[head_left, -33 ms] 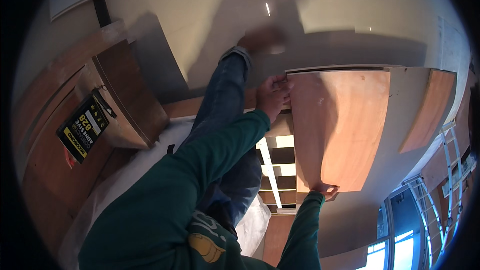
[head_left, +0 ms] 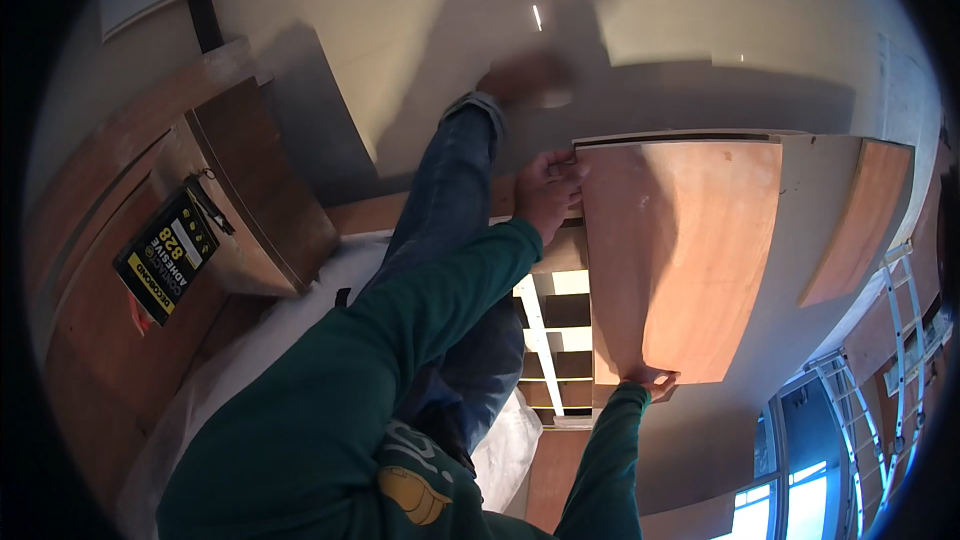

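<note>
Both my hands are on a rectangular plywood panel at the right of the middle, its pale reddish face toward me. My left hand pinches the panel's upper left corner, fingers bent over the edge. At the lower edge, my right hand grips the board with the thumb showing on the edge and other fingers partly hidden. To the left of the panel, a slatted frame with open gaps shows beneath my left forearm. A dark strip runs along the panel's top edge.
A black and yellow adhesive container stands by a wooden box at left. My jeans-clad leg stretches toward the pale wall. Another plywood strip is at far right, near ladders and a bright window. Translucent plastic sheeting lies below me.
</note>
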Available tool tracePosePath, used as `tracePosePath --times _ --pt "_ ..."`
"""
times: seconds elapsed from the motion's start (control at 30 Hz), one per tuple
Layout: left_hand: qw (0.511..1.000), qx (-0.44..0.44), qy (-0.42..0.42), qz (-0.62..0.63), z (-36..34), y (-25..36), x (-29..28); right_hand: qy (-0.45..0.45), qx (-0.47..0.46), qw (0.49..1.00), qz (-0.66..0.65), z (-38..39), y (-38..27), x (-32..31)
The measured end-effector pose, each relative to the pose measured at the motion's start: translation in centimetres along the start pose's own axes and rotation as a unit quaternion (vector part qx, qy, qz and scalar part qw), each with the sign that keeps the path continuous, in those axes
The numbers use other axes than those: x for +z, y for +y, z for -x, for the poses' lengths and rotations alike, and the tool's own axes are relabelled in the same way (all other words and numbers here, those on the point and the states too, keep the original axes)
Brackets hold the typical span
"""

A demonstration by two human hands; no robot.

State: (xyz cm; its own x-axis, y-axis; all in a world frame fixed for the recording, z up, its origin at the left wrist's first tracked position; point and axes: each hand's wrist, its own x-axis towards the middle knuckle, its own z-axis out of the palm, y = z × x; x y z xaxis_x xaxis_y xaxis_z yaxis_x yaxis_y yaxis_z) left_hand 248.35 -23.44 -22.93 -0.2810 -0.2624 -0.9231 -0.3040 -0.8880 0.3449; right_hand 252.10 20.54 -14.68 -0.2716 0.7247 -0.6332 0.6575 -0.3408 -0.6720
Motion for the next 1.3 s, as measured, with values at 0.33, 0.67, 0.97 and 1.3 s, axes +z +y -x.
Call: tracePosePath --times 0.33,0.67,0.97,1.3 --pt "1.0 0.002 0.023 0.005 -0.7 0.7 0.4 -0.006 0.014 1.0 -0.004 0.2 0.5 1.7" --pt "1.0 0.012 0.01 -0.004 -1.0 0.5 0.2 -0.007 0.052 0.998 0.046 -1.5 0.7 -0.1" --pt "0.999 0.016 0.027 -0.027 -0.9 0.8 0.0 -0.023 0.023 0.999 0.028 -2.5 0.3 -0.6" --pt "0.999 0.01 0.029 -0.03 -0.9 1.3 0.2 -0.061 0.028 0.997 0.041 -2.4 1.0 -1.0"
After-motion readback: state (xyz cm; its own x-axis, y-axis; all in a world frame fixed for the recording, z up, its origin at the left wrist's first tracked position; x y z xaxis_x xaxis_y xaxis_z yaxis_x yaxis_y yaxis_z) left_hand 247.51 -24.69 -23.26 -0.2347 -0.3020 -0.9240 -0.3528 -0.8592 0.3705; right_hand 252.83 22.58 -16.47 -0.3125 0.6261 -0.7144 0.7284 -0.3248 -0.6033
